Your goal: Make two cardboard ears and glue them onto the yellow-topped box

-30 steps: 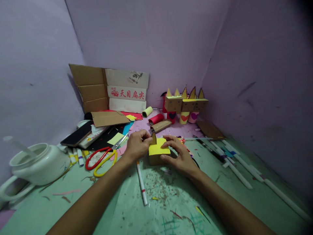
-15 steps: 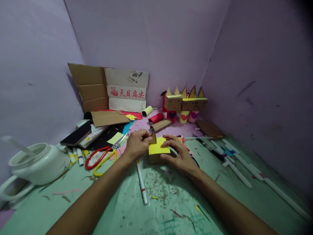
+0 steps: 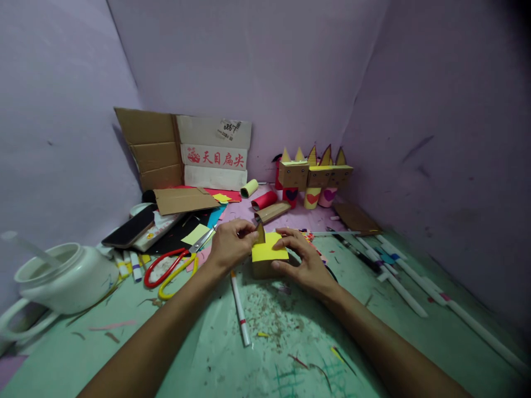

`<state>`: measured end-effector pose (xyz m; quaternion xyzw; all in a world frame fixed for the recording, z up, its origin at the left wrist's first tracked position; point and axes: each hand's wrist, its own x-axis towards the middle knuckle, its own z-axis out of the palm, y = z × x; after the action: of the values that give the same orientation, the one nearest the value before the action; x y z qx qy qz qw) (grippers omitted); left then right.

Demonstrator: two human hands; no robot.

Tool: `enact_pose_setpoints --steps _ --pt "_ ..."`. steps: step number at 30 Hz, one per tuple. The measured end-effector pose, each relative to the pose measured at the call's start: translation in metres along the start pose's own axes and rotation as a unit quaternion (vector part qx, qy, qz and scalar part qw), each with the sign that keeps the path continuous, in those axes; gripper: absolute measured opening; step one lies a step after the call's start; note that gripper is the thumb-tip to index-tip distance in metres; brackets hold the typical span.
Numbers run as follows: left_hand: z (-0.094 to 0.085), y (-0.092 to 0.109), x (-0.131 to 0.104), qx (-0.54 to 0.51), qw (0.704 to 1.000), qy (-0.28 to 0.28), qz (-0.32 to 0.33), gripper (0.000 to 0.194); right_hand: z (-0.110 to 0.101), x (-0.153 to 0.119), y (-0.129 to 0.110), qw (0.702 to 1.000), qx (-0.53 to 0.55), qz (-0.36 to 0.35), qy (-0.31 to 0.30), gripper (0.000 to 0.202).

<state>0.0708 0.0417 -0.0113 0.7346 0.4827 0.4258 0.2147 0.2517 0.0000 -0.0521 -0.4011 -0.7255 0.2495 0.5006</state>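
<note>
A small cardboard box [image 3: 264, 270] with a yellow paper top [image 3: 269, 251] stands on the green table in front of me. My left hand [image 3: 235, 243] pinches a pointed cardboard ear [image 3: 261, 234], which stands upright at the box's left edge. Whether the ear is fixed to the box I cannot tell. Around the box's right side is my right hand [image 3: 305, 260], fingers on the yellow top and thumb against the front. A white marker [image 3: 240, 312] with an orange tip lies below my left hand.
Scissors [image 3: 178, 268] with red and yellow handles lie left, near a white teapot [image 3: 66, 276]. Finished box-headed figures [image 3: 315, 177] stand at the back. Paper tubes [image 3: 265, 200] and a cardboard sheet [image 3: 186, 200] lie behind; white sticks [image 3: 406, 293] are at right.
Almost nothing differs. Both hands keep their places on the ear and the box.
</note>
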Motion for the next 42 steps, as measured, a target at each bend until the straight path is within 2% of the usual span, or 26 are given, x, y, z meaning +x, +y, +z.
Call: enact_pose_setpoints --steps 6,14,19,22,26,31,34,37,39,40,42 --pt "-0.005 0.002 0.0 -0.016 1.0 -0.005 -0.016 0.017 0.0 0.0 0.0 1.0 -0.001 -0.003 -0.001 0.023" --pt "-0.014 0.008 0.002 -0.094 0.993 -0.021 -0.063 0.017 -0.001 0.001 -0.003 1.0 -0.006 0.003 0.001 0.022" --pt "-0.015 0.007 0.004 -0.098 0.993 -0.031 -0.063 0.017 -0.001 0.001 -0.002 1.0 -0.011 0.001 0.001 0.022" --pt "-0.018 -0.001 0.008 0.011 0.996 -0.017 -0.09 0.019 -0.001 0.001 -0.002 1.0 -0.016 -0.001 0.0 0.023" --pt "-0.02 -0.018 0.01 0.171 0.973 -0.033 -0.153 0.012 -0.001 0.001 -0.001 1.0 -0.014 -0.001 -0.001 0.023" --pt "-0.009 -0.022 0.003 0.244 0.958 -0.061 -0.138 0.02 -0.002 0.0 -0.004 1.0 -0.018 0.009 0.0 0.025" --pt "-0.003 -0.019 0.0 0.256 0.957 -0.064 -0.122 0.015 -0.006 0.002 -0.006 0.999 0.001 0.035 0.014 0.033" --pt "-0.001 -0.022 0.001 0.246 0.957 -0.066 -0.14 0.013 -0.017 0.008 -0.004 0.992 -0.007 0.088 0.092 0.035" --pt "-0.003 -0.027 0.003 0.228 0.958 -0.059 -0.162 0.014 -0.029 0.011 0.001 0.974 -0.081 0.151 0.146 0.037" --pt "-0.004 -0.031 0.005 0.215 0.96 -0.054 -0.173 0.015 -0.036 0.012 0.003 0.959 -0.142 0.19 0.153 0.038" --pt "-0.008 -0.039 0.009 0.18 0.964 -0.038 -0.191 0.016 -0.048 0.014 0.007 0.915 -0.277 0.268 0.118 0.039"
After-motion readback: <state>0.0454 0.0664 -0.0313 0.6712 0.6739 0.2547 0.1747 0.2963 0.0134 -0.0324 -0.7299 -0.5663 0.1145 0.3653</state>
